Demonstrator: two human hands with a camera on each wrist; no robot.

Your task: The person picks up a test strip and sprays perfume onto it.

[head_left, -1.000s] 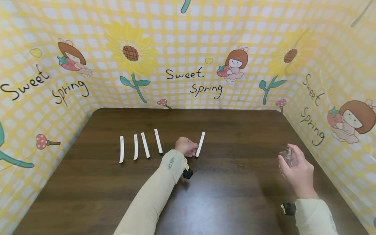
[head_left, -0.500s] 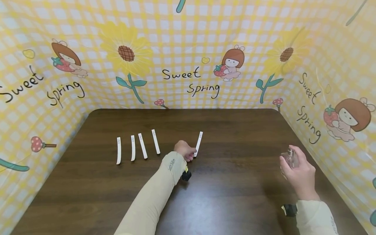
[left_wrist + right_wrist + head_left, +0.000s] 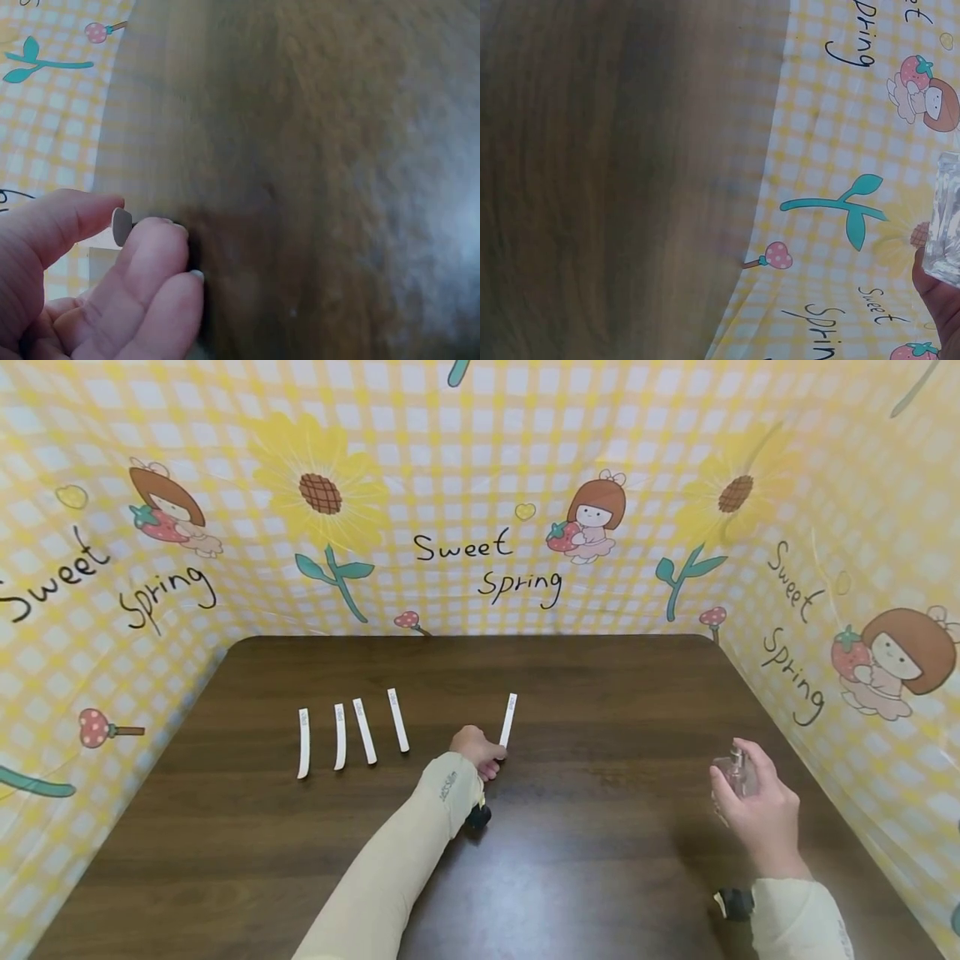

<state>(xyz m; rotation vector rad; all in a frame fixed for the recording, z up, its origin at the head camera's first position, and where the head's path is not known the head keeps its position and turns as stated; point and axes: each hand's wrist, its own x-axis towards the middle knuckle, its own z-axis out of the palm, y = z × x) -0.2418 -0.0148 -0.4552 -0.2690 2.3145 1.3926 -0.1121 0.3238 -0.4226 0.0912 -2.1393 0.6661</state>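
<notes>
My left hand (image 3: 480, 750) pinches the near end of a white perfume test strip (image 3: 509, 717) between thumb and fingers. The strip slants away toward the back of the table with small print at its far end. In the left wrist view, the blunt strip end (image 3: 121, 226) sticks out between thumb and fingertips. On the right, my right hand (image 3: 772, 814) grips a clear glass perfume bottle (image 3: 742, 779), its index finger on the spray top. A corner of the glass bottle (image 3: 946, 225) shows at the edge of the right wrist view.
Several more white test strips lie in a row on the left of the dark wooden table (image 3: 600, 843), among them the leftmost strip (image 3: 303, 743). A yellow checked cloth (image 3: 465, 468) with printed flowers hangs round the back and sides.
My left hand has slid a little toward me along the strip, and its thumb and fingers now cover the near end. The right hand keeps its hold on the bottle, almost still.
</notes>
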